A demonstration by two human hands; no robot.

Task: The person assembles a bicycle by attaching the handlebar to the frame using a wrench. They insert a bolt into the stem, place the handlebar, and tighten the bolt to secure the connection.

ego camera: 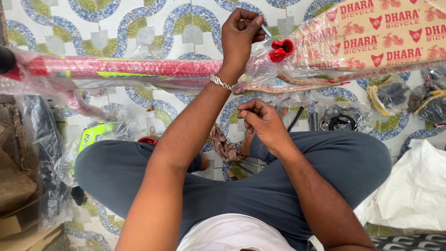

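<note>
While pinching thin blue-white strip (265, 30) above wrapped red frame (116, 68) on floor (195, 32), left hand (239, 37) closed tight; right hand (262, 122) curled shut over lap, contents hidden. Risks: strip slipping from pinch, plastic tearing unevenly, frame rolling off knee.

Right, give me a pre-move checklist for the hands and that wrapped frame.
1. Left hand grips a thin light-coloured tool: ok.
2. Tool tip close to the red plastic cap on the wrapped bicycle frame: ok.
3. Right hand holding anything: cannot tell, fingers curled shut.
4. Frame freed of plastic wrap: not ok, wrap covers it.
5. Frame steadied by a hand: not ok, neither hand grips it.
6. Cardboard-wrapped part clear of the cap: not ok, it lies right beside.
</note>
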